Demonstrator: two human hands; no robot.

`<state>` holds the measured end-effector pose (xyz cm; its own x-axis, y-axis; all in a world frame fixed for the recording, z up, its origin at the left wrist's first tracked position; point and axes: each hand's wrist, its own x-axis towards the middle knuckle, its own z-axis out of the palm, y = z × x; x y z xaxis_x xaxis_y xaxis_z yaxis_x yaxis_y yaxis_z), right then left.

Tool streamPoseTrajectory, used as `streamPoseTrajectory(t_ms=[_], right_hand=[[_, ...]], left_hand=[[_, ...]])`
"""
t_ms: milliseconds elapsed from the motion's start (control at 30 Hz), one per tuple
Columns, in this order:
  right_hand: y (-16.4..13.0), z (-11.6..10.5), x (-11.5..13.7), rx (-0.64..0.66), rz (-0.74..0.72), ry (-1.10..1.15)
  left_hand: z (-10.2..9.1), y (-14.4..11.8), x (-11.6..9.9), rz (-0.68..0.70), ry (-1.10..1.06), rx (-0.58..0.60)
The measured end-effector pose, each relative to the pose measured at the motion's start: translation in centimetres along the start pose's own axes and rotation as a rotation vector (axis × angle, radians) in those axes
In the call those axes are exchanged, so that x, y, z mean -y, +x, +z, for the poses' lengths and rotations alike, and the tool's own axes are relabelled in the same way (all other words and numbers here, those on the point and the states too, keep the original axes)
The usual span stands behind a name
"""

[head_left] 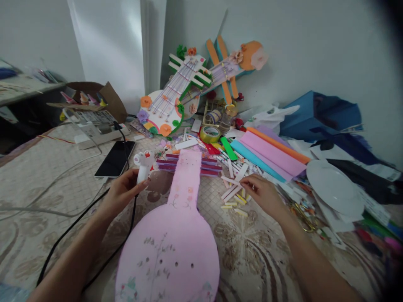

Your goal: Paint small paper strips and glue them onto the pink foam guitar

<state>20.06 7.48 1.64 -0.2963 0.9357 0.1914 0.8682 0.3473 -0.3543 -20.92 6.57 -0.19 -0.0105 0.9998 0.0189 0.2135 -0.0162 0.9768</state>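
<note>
Two hands working: left hand (121, 191) gripping white glue gun (143, 165), nozzle pointing up-away; right hand (262, 193) pinching small strips (234, 191); pink guitar cutout (176, 235) lying between, neck pointing away.

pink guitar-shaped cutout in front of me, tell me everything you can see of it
The pink guitar-shaped cutout lies flat on the patterned beige cloth, round body nearest the camera and narrow neck pointing away. It looks like foam or felt sheet with a soft, slightly ragged top edge. Faint floral prints mark the body and neck, and three small dark holes sit in a row on the body. Purple and red strips cross under the neck's top end. Neither hand touches it; the left hand holds a white glue gun beside the neck.
</note>
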Motion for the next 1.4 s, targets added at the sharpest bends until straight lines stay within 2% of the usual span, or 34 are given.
streamPoseTrajectory(t_ms=[333, 533, 600, 700, 867, 1000, 1167, 1400], right_hand=[[1.9, 2.3, 0.0, 0.010, -0.033, -0.144], [1.7, 1.1, 0.2, -0.041, -0.064, -0.139], [2.0, 0.5, 1.3, -0.073, -0.083, -0.116], [3.0, 0.3, 4.3, -0.060, -0.161, -0.070], [5.8, 2.6, 9.9, 0.009, -0.312, -0.070], [7.8, 4.7, 11.7, 0.036, -0.375, -0.104], [8.8, 5.3, 11.5, 0.044, -0.397, -0.088], [9.1, 3.3, 9.3, -0.071, -0.291, 0.022]], left_hand=[[-0.2, -0.1, 1.0, 0.020, -0.026, 0.071], [-0.1, -0.4, 0.4, 0.016, -0.068, 0.066], [-0.2, -0.5, 0.3, 0.023, -0.076, 0.066], [-0.2, -0.5, 0.4, 0.029, -0.103, 0.069], [-0.2, -0.4, 0.7, 0.041, -0.127, 0.076], [-0.3, -0.5, 0.9, 0.051, -0.160, 0.075], [-0.4, -0.6, 0.7, 0.053, -0.164, 0.094], [-0.5, -0.9, 0.2, 0.073, -0.198, 0.106]])
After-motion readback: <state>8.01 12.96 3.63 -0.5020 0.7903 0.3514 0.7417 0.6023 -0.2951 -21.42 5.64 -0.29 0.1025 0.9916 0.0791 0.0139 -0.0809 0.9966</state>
